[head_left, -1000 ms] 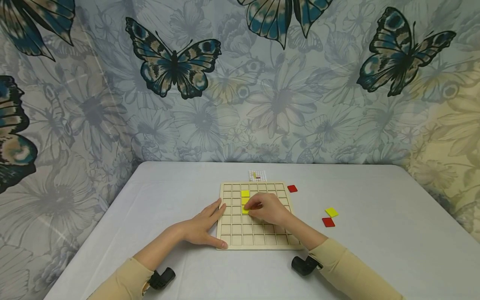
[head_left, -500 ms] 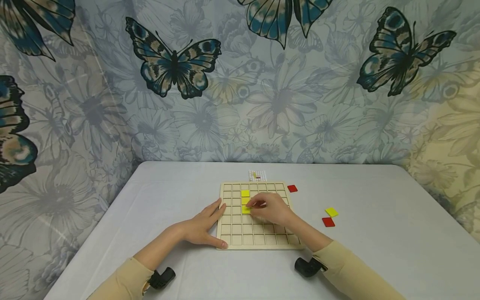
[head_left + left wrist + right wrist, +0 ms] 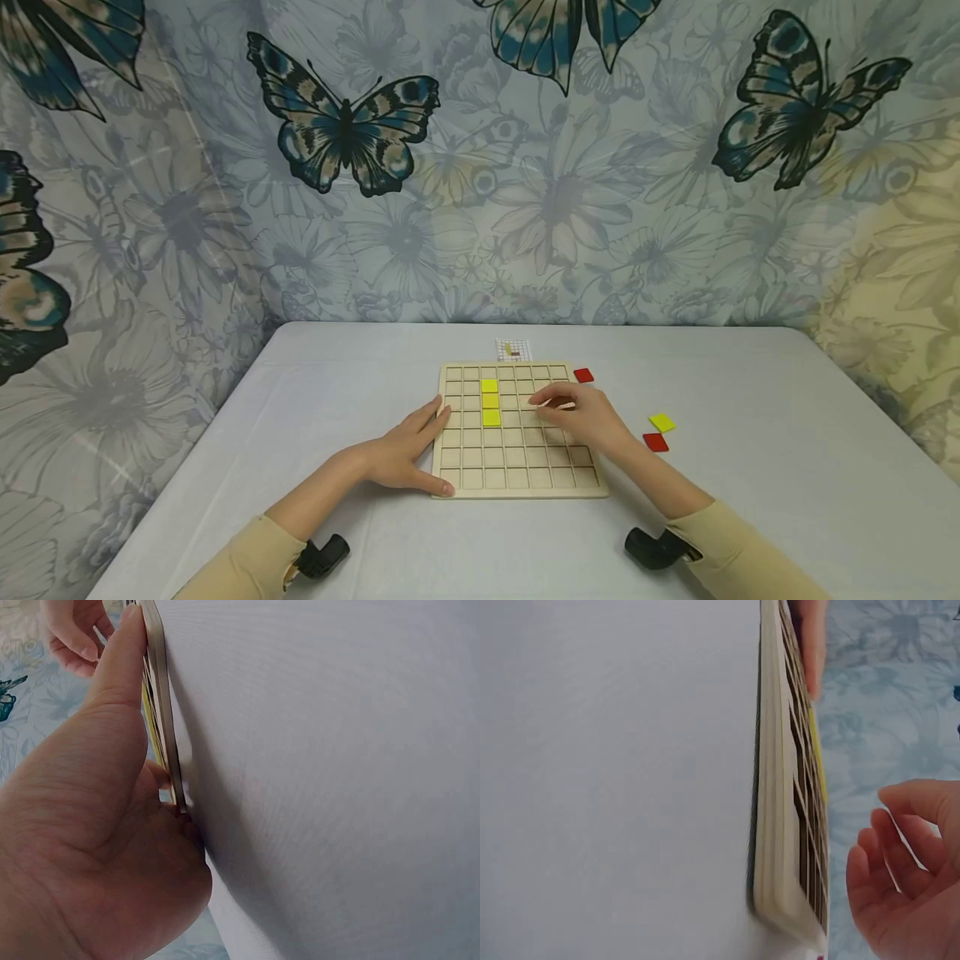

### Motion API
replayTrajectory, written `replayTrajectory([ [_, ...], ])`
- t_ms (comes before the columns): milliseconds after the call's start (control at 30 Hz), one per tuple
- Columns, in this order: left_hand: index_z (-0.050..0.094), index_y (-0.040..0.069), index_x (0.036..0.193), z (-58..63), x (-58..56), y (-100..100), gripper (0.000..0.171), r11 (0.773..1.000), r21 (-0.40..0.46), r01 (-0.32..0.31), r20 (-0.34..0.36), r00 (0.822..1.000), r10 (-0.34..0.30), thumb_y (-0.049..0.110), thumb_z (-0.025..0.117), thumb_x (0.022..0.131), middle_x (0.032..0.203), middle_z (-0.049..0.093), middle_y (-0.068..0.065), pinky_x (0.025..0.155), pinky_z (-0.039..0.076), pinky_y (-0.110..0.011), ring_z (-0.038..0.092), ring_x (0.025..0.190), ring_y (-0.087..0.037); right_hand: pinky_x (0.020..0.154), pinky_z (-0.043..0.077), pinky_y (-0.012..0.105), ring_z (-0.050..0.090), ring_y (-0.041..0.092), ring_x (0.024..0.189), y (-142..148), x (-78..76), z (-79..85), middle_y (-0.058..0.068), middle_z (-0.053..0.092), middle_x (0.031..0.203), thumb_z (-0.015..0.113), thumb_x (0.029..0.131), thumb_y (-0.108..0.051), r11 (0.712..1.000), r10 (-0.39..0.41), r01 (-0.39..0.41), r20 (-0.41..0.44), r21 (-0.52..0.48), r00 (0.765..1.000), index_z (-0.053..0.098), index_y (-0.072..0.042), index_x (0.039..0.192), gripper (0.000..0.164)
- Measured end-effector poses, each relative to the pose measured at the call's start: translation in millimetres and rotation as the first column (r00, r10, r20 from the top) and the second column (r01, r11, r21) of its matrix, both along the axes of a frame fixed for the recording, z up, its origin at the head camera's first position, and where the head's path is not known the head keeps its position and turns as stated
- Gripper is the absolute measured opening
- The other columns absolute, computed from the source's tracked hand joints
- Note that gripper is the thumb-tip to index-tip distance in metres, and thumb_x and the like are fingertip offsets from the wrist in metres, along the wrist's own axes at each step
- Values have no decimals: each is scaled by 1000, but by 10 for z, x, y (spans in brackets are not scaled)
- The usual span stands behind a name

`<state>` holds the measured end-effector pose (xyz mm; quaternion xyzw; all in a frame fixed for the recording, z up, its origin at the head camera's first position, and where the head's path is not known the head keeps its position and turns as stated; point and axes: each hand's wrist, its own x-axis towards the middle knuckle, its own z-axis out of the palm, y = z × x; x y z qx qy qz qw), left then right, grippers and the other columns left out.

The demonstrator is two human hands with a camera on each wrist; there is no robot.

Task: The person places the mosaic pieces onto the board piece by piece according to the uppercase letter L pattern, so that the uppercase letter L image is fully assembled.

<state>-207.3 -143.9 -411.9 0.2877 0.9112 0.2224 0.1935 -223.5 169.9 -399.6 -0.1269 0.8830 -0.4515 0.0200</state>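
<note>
A wooden grid board (image 3: pixel 517 479) lies on the white table, with three yellow square tiles (image 3: pixel 490 400) set one below another in its cells. My left hand (image 3: pixel 397 450) rests along the board's left edge, fingers spread and thumb (image 3: pixel 120 667) at the near left corner. Over the right part of the board hovers my right hand (image 3: pixel 581 414). Its fingers are loosely curved with nothing between them, and the right wrist view shows the hand (image 3: pixel 907 870) apart from the board's edge (image 3: pixel 769 825).
A small printed grid card (image 3: pixel 513 350) lies behind the board. One red tile (image 3: pixel 583 376) sits by the board's far right corner. Farther right, a yellow tile (image 3: pixel 662 422) lies touching another red tile (image 3: pixel 656 442). A patterned cloth wall (image 3: pixel 540 208) rises behind the table.
My right hand has lifted off the lowest yellow tile and moved right across the board, uncovering the whole yellow column. The left hand stays in place.
</note>
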Motion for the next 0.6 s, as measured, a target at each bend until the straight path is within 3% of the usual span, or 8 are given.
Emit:
replayTrajectory([
  [333, 7, 4, 157, -4, -2, -9, 114, 1000, 13, 2, -5, 1000, -2, 57, 73, 80, 162, -6, -16, 115, 16, -52, -1, 148, -33, 82, 44, 36, 59, 21, 103, 344, 52, 10, 3, 69, 107, 70, 91, -19, 993, -91, 95, 66, -64, 994, 73, -10, 109, 21],
  [600, 7, 8, 158, -18, -13, -10, 114, 1000, -8, -1, -2, 1000, 1, 60, 71, 80, 162, -7, -13, 115, 16, -51, -1, 148, -31, 84, 42, 36, 58, 21, 104, 561, 113, 42, 6, 67, 111, 70, 91, -23, 989, -117, 125, 110, -77, 987, 70, -8, 113, 27],
])
